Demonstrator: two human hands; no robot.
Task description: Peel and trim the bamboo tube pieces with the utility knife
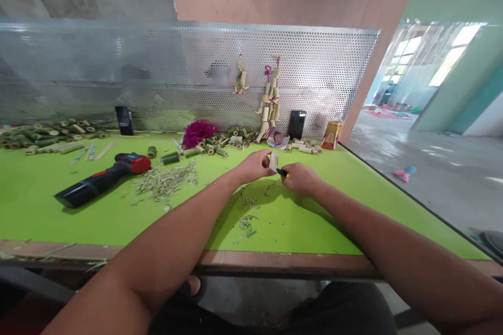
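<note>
Near the middle of the green tabletop (188,225), my left hand (253,166) is closed around a short, pale bamboo piece (274,160). My right hand (302,179), just to its right, grips a small knife (283,172) with a black and yellow handle. The knife's front end meets the lower right side of the bamboo piece; its blade is hardly visible. Thin green and pale shavings (247,225) lie on the tabletop below my hands.
A black and red power tool (106,178) lies at the left beside a shavings pile (167,180). Bamboo pieces (51,133), purple string (198,132), a black phone (296,124) and a red-yellow container (332,133) line the back. Bamboo figures (270,99) hang on the perforated panel (157,73).
</note>
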